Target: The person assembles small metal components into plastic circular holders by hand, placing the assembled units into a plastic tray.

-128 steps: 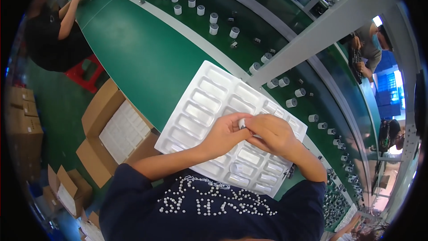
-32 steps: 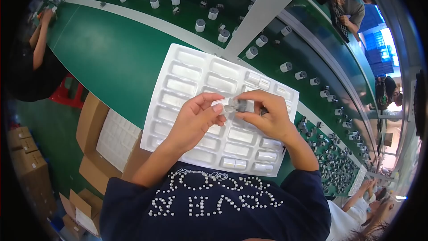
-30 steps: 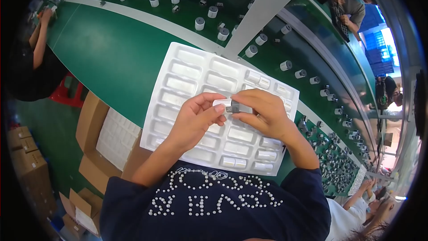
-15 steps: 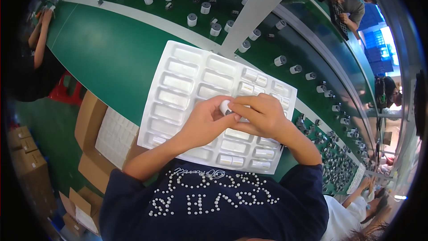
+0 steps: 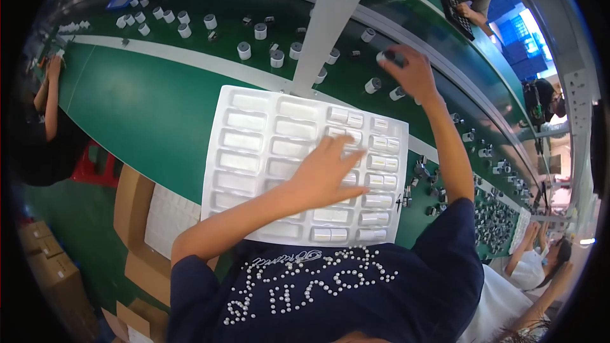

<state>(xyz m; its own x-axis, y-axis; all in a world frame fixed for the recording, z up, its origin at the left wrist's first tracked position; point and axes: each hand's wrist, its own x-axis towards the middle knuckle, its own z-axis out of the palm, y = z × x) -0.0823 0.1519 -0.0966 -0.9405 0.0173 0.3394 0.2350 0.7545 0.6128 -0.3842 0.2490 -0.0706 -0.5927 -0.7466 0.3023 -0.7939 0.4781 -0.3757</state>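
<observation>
A white moulded tray lies on the green table in front of me. White cylinders lie on their sides in compartments of its right-hand columns, mostly in pairs; the upper left compartments hold nothing. My left hand is over the tray's right middle with its fingers spread, hiding some compartments. Beyond the tray, my right hand is raised above the conveyor belt. Its thumb and fingers pinch a white cylinder with a dark end.
More white cylinders stand upright on the green belt beyond a metal edge. A grey post rises behind the tray. Many small metal parts lie at right. An open carton sits at lower left. Other people work at both sides.
My hands were together over the tray around a white cylinder. Now they are apart: the right has gone up and right over the belt, the left has spread its fingers over the tray.
</observation>
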